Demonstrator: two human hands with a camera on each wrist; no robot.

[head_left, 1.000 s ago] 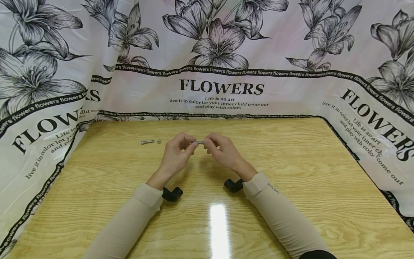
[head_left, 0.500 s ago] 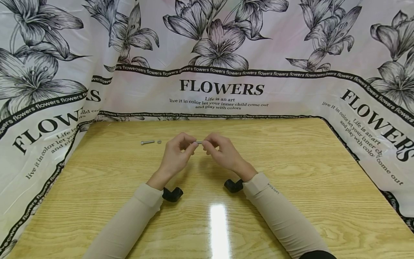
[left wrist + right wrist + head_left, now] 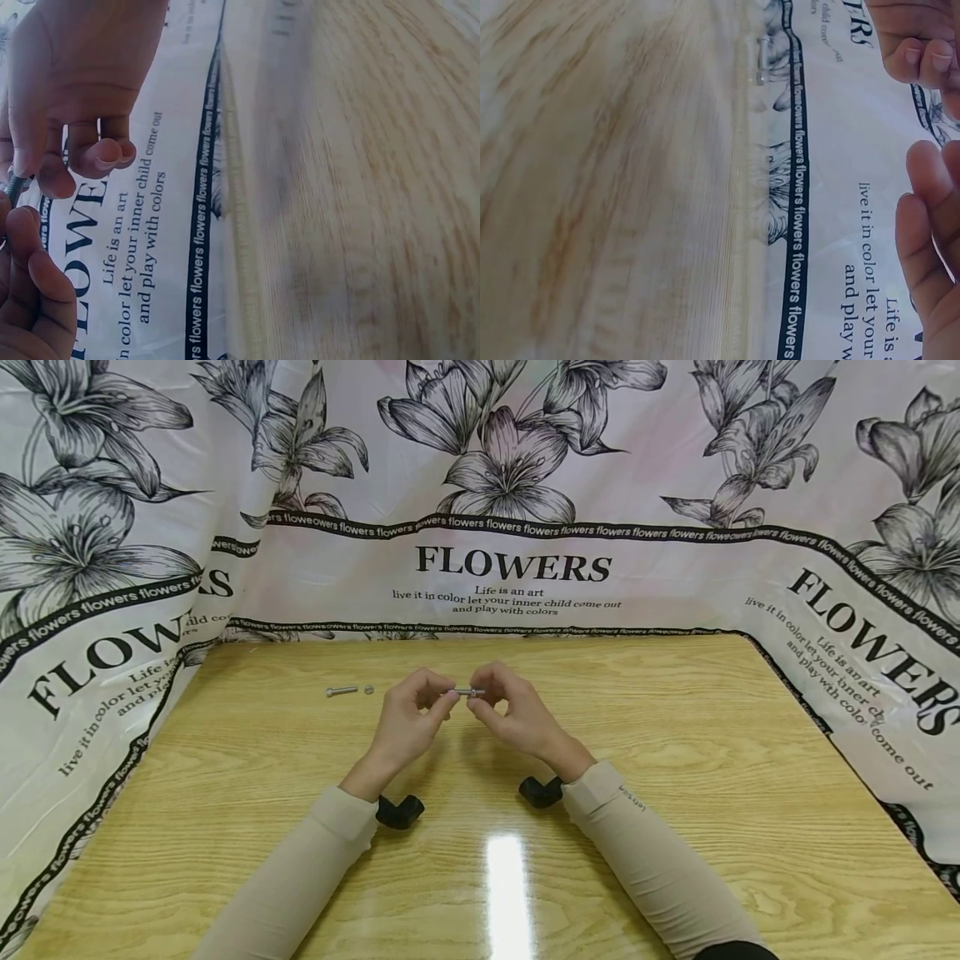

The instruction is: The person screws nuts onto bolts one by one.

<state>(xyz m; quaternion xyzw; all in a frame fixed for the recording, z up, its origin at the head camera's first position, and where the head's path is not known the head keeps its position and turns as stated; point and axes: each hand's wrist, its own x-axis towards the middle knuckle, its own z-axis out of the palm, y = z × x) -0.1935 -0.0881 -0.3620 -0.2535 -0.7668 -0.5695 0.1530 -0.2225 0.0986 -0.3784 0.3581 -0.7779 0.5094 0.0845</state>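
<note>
In the head view, my left hand (image 3: 408, 718) pinches one end of a small metal bolt (image 3: 462, 692) between thumb and index finger, above the table. A nut (image 3: 473, 692) sits around the bolt's shank, near my right hand (image 3: 521, 714), whose thumb and index finger stand apart on either side of the bolt's free end. The left wrist view has the threaded bolt (image 3: 13, 189) at its left edge, between my left hand (image 3: 34, 300) and right hand (image 3: 82, 75). In the right wrist view both hands are partly cut off, and the bolt is out of sight.
A second bolt (image 3: 342, 691) and a loose nut (image 3: 369, 689) lie on the wooden table (image 3: 675, 760), left of my hands. Black curved pieces (image 3: 401, 811) stick out at both wrists. A flower-printed cloth (image 3: 517, 577) stands around the table's back and sides.
My right thumb and index finger have spread apart, so the nut and the bolt's free end show between them. My left hand keeps its place and its pinch.
</note>
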